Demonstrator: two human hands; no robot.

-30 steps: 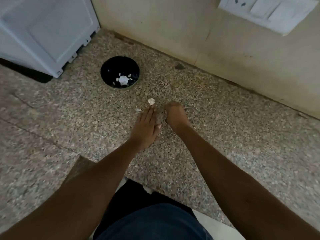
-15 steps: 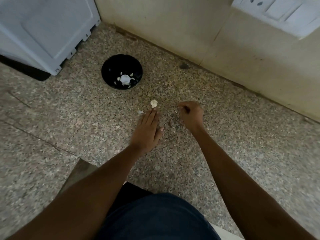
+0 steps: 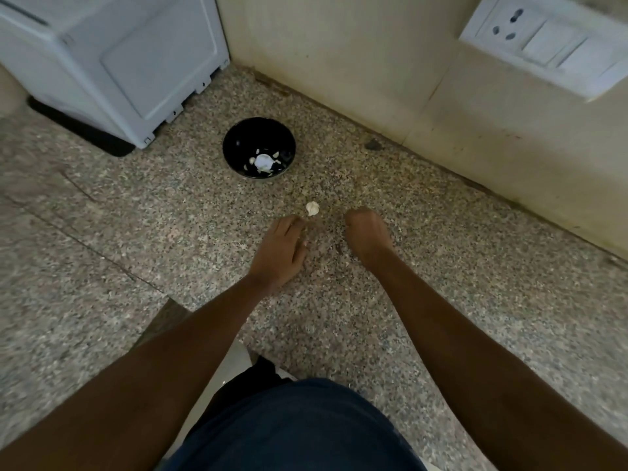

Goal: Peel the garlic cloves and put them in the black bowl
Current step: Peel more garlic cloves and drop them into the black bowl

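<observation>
The black bowl (image 3: 259, 137) stands on the speckled stone counter (image 3: 170, 232) and holds several white garlic pieces (image 3: 264, 161). One pale garlic piece (image 3: 312, 209) lies on the counter between my two hands, just beyond them. My left hand (image 3: 280, 251) rests palm down with its fingertips bent onto the counter just left of that piece, thumb apart. My right hand (image 3: 365, 234) is curled into a fist to the right of it; nothing shows in its fingers.
A white appliance (image 3: 119, 62) on a dark mat (image 3: 85, 130) stands at the back left, close to the bowl. A cream wall (image 3: 339, 62) with a switch-and-socket plate (image 3: 543, 42) closes the back. The counter's edge (image 3: 163, 317) runs near my body.
My left fingers, straight before, have bent down over the spot where a small white scrap lay. My right hand has drawn back a little and stays curled.
</observation>
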